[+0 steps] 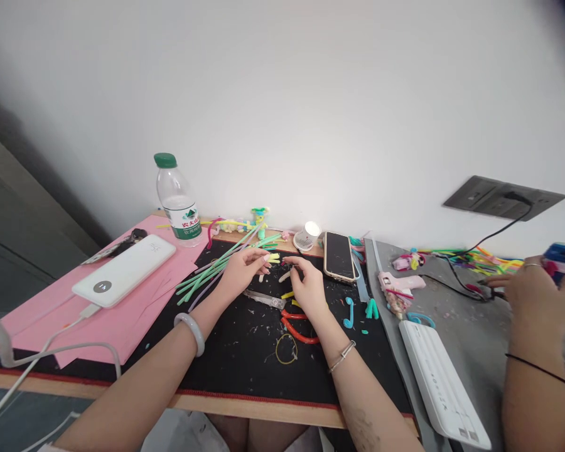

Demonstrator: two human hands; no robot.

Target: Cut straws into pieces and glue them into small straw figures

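Note:
My left hand (245,271) is closed, with a short yellow fuzzy piece (274,257), like pipe cleaner, at its fingertips. Facing it, my right hand (307,281) has bent fingers, with thumb and forefinger apart; nothing shows clearly between them. Below my hands, scissors with red handles (299,333) lie on the black mat (245,370), blades toward the left. Small yellow pieces (288,295) rest beside my right hand. A bundle of green pipe cleaners (207,276) lies left of my left hand. A thin yellowish ring (286,349) sits nearer me.
Pink sheets (127,314) hold a white power bank (125,270); a water bottle (179,201) stands behind. A small cup (307,235) and a phone (339,256) lie by the wall. Right are a pink glue gun (400,282), white power strip (445,383) and a co-worker's hands (537,289).

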